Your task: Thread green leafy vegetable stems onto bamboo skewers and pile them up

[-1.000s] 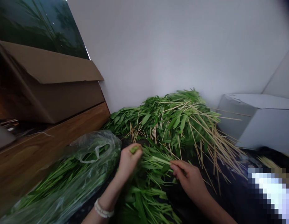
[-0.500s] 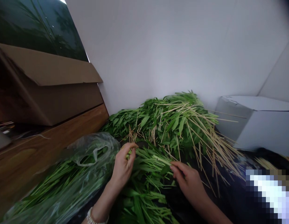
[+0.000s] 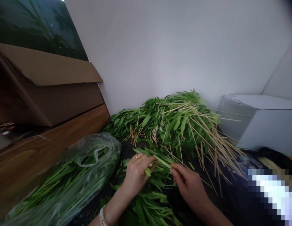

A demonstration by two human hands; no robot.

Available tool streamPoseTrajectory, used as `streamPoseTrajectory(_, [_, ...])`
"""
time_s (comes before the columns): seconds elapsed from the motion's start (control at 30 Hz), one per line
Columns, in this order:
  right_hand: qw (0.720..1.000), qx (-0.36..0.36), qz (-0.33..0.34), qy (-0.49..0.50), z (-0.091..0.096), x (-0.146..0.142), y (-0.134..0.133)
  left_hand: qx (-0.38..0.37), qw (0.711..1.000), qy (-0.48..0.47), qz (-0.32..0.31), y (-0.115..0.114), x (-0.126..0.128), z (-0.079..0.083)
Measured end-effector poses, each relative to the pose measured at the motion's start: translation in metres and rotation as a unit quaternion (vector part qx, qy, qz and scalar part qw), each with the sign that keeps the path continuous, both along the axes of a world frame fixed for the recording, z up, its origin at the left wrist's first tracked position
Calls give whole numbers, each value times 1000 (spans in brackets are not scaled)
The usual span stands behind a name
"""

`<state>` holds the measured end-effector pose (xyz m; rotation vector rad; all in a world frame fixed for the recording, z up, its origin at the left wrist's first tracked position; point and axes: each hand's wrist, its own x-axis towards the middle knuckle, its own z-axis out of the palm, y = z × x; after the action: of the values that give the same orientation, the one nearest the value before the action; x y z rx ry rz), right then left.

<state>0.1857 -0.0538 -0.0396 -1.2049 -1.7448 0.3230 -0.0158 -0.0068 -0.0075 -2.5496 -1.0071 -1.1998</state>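
My right hand (image 3: 189, 185) pinches a pale green stem (image 3: 162, 161) between thumb and fingertips, the stem slanting up and left. Curled close by, my left hand (image 3: 138, 172), with a gold ring and a bead bracelet, has short green stem pieces (image 3: 148, 172) showing from its closed fingers. Its thumb and forefinger are at the upper-left end of that stem; whether they touch it I cannot tell. Loose leafy greens (image 3: 152, 204) lie beneath both hands on a dark surface.
Against the white wall rises a heap of leafy greens (image 3: 148, 116) with many thin pale sticks (image 3: 216, 147) poking out to the right. A clear plastic bag (image 3: 89, 175) of greens lies at left. A cardboard box (image 3: 65, 100) stands at upper left, a white box (image 3: 273, 125) at right.
My left hand has come right and slightly down, closer to the pinched stem. My right hand has barely shifted and keeps its pinch. A short green bit now shows just behind it.
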Motion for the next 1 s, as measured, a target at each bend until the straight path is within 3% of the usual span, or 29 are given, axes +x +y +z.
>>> streamPoseTrajectory(0.23, [998,51,-9,-41,-9,-1,1,-33,999,-27,-25,0,3,2])
streamPoseTrajectory(0.43, [1000,-3,-26,-8,-8,2,3,16,992,92,-82,-9,6,-3])
streamPoseTrajectory(0.53, [1000,-8,-26,-11,-8,4,4,18,994,71,-86,-10,5,-4])
streamPoseTrajectory(0.67, [998,30,-29,-48,-11,2,3,19,999,10,-37,-7,-2,-1])
streamPoseTrajectory(0.87, [986,92,-27,-135,-11,-1,-1,-15,990,126,-61,-6,2,6])
streamPoseTrajectory(1.0, [972,120,-41,-197,-5,-3,-1,-48,985,151,-65,-9,8,8])
